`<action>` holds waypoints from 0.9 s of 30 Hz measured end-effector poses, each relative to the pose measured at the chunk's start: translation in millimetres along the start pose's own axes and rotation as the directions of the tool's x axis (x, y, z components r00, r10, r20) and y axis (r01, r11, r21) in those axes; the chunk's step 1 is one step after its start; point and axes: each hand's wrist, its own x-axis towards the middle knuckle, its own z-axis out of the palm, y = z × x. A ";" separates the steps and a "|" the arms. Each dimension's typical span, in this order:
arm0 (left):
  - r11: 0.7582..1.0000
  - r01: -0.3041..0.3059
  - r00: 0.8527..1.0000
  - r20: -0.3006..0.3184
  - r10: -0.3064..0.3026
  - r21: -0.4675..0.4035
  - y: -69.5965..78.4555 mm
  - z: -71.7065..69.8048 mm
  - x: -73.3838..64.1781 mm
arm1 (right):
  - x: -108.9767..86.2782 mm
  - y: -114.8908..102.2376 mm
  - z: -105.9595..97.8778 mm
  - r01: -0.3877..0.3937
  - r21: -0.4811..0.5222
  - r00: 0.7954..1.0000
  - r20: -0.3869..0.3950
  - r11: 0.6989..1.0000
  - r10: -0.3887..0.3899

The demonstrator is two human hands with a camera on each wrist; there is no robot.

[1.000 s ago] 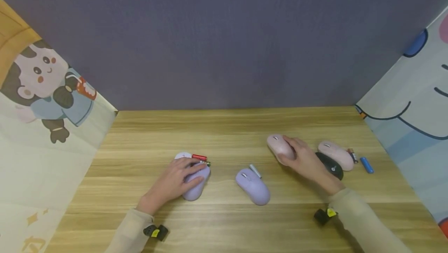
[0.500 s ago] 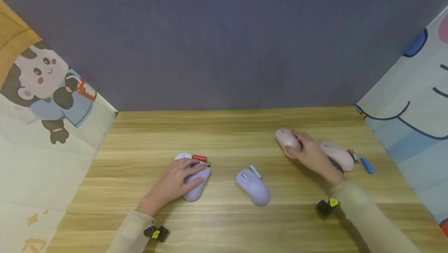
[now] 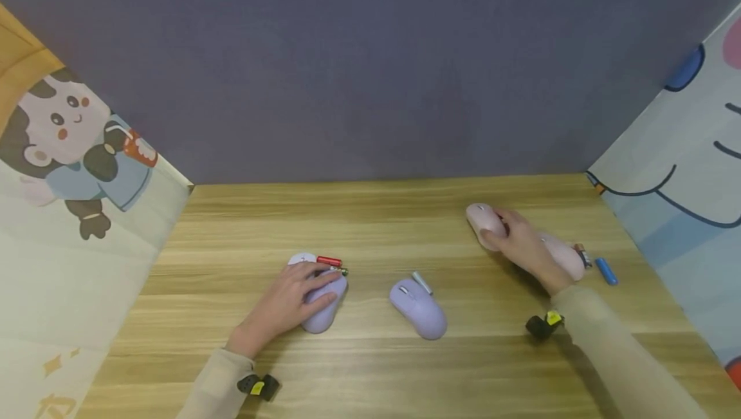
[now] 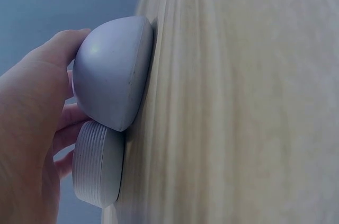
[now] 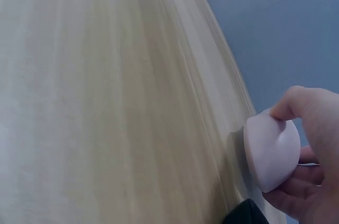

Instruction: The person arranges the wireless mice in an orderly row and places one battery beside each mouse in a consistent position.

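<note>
where our right hand (image 3: 523, 246) pinches: rounded pale pink plastic mouse (image 3: 483, 220), back right of the wood-grained table (image 3: 370, 219); a slack pinch could let it slip.
left hand (image 3: 288, 297): well apart, resting on a rounded lilac plastic mouse (image 3: 323, 315); nudging could roll the red cylindrical battery (image 3: 329, 261).

Slate-grey wall (image 3: 370, 71) behind wood-grain tabletop (image 3: 370, 226)

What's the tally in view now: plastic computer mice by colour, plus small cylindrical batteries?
Lavender rounded plastic mice: 2
Pale pink rounded plastic mice: 2
White rounded plastic mouse, partly under the left hand: 1
Small cylindrical batteries (red, green, silver, brown-black, blue): 5
Total: 10, not counting a cut-off black shape in the right wrist view, possibly another mouse
</note>
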 end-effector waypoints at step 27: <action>1.000 0.015 1.000 0.004 -0.015 -0.014 1.3 -3.6 1.1 | 46.1 17.0 -5.2 -0.132 -0.042 0.991 0.030 0.990 0.134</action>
